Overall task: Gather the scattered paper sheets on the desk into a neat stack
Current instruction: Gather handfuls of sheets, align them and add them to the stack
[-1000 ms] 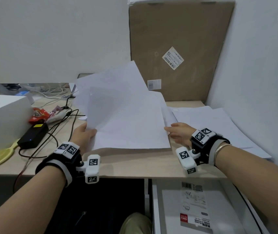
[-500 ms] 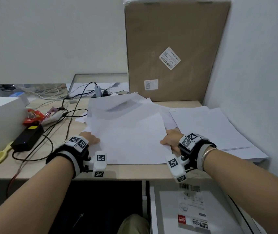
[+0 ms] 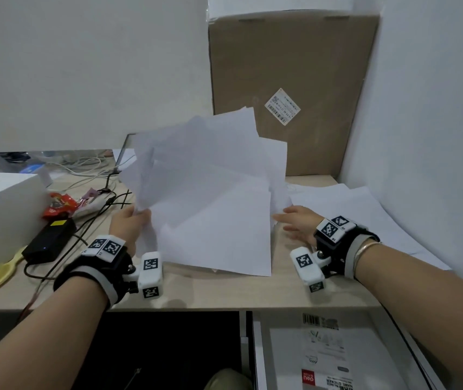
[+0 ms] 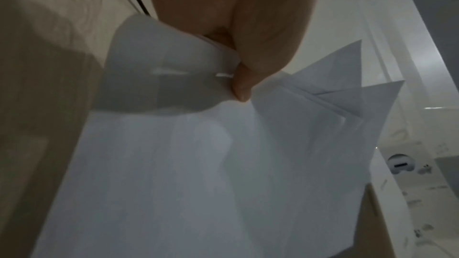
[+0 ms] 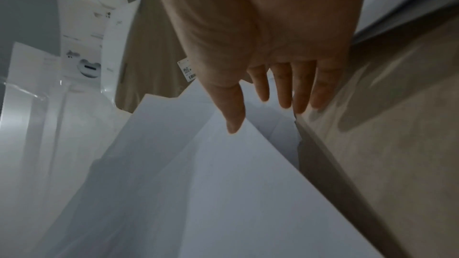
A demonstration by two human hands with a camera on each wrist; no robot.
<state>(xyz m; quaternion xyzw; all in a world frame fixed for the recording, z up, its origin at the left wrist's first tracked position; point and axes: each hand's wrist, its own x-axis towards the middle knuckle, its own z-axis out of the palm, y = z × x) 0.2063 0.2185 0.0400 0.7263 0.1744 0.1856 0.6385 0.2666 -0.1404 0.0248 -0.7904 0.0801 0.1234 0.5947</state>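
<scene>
- Nearest, the left hand (image 3: 127, 224) pinches the fanned paper sheets (image 3: 210, 198) by their left edge, raised tilted over the desk (image 3: 224, 294).
- Right hand (image 3: 299, 222): fingers (image 5: 283, 85) straight, slightly spread, seemingly brushing the sheets' right edge.
- Farther right, more paper (image 3: 365, 209) lies flat.
- Behind, a cardboard box (image 3: 309, 80).

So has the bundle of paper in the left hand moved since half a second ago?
Yes. The paper bundle, pinched by the left hand, has tilted up off the desk; its top edge now overlaps the cardboard box.
</scene>
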